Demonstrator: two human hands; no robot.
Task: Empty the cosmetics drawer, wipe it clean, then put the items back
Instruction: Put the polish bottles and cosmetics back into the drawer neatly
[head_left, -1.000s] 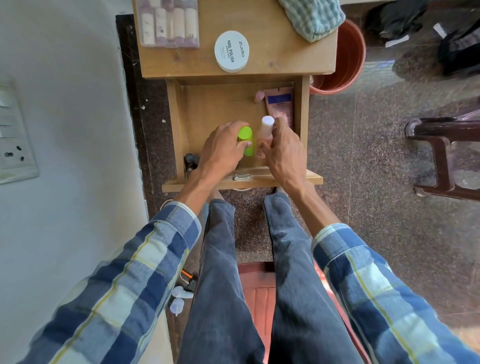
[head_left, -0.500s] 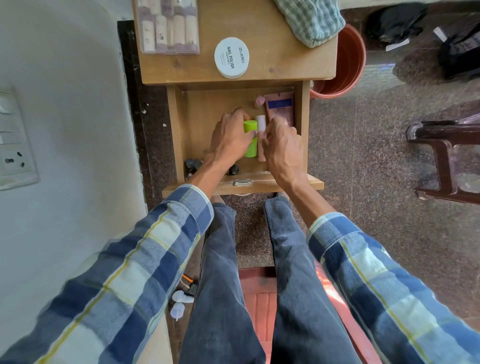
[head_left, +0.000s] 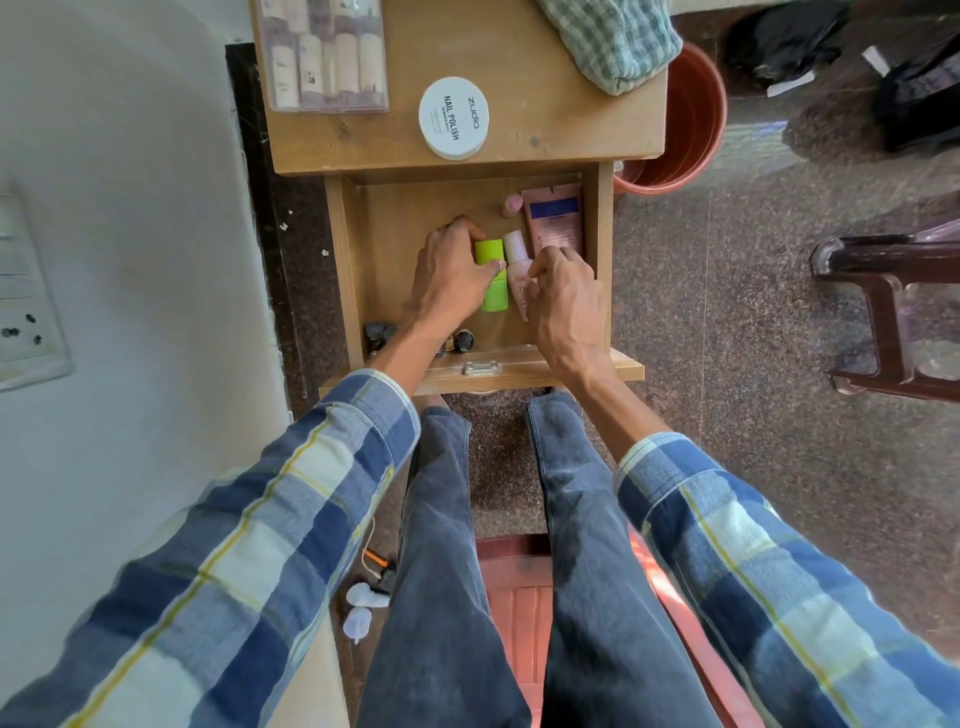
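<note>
Green bottle (head_left: 492, 274) lying in open wooden drawer (head_left: 347, 270), left hand (head_left: 451, 275) curled round it, pale pink bottle (head_left: 518, 265) touching alongside under right hand's (head_left: 563, 291) curled fingers, pink tube (head_left: 555, 218) at back right corner, nail polish tin (head_left: 454, 118) on tabletop.

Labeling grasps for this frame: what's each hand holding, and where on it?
The left hand grips the green bottle around its middle. The right hand holds the pink bottle by its lower body; cap end free.

Inside the open drawer (head_left: 347, 270), two bottles (head_left: 492, 275) lie side by side; a tube (head_left: 555, 218) at two o'clock.
</note>
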